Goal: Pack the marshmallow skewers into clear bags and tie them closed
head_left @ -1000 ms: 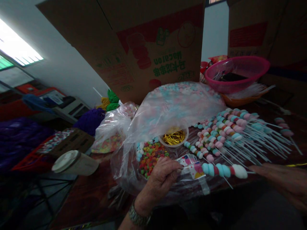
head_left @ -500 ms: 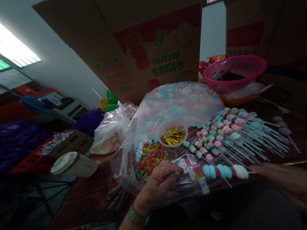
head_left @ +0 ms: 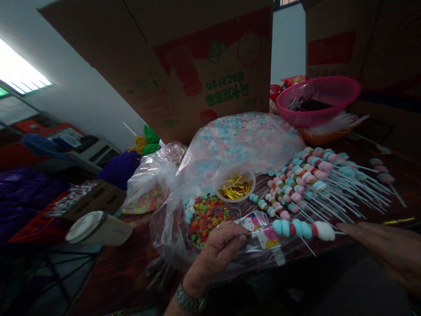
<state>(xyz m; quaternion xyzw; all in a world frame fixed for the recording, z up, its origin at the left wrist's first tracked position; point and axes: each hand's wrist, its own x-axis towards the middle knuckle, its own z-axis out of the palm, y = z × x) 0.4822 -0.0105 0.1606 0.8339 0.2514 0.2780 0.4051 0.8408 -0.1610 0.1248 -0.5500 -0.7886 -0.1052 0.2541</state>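
The left hand (head_left: pixel 219 250), with a metal wristwatch (head_left: pixel 190 299) on its wrist, is closed in a pinch on the thin stick of a marshmallow skewer (head_left: pixel 299 228) banded blue, red and white. The extended fingers (head_left: pixel 358 230) of the nearly flat, open right hand (head_left: pixel 383 250) reach just beside the skewer's white end without clearly gripping it. The skewer lies across a printed card (head_left: pixel 259 231) on the reddish-brown worktop (head_left: pixel 112 272). Just beyond the left hand sits a heap of colored cereal rings (head_left: pixel 207 221) in clear plastic, with a small cup of gold twist ties (head_left: pixel 235 186) beside it. To the right, many finished skewers (head_left: pixel 315 177) lie side by side, their sticks fanned out. Farther back rises a large clear bag of pink and blue marshmallows (head_left: pixel 250 140), then a pink plastic basket (head_left: pixel 317 101) and a cardboard box (head_left: pixel 204 66) printed "Macaron."
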